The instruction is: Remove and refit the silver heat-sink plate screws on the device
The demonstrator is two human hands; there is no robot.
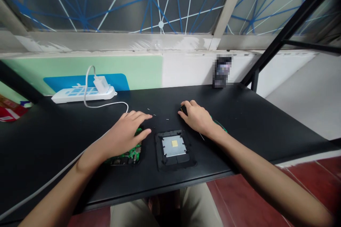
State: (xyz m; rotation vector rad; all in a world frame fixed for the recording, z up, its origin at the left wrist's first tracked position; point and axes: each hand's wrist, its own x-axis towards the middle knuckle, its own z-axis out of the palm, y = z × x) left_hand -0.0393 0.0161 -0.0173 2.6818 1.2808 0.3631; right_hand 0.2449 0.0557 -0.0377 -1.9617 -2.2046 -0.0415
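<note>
My left hand is spread above a green circuit board in a dark tray-like casing, hiding much of it. Whether the palm touches the board I cannot tell. My right hand is closed around the black, yellow-marked handle of what looks like a screwdriver; a thin shaft shows below the palm. A green-edged item lies partly hidden behind the right wrist. Between the hands sits a square black cover bearing a silver metal plate with a small yellowish pad. Several tiny screws lie beyond it.
A white power strip with a plugged-in charger stands at the back left, and its white cable runs under my left arm. A pixelated dark upright object leans at the back wall. A red package lies far left.
</note>
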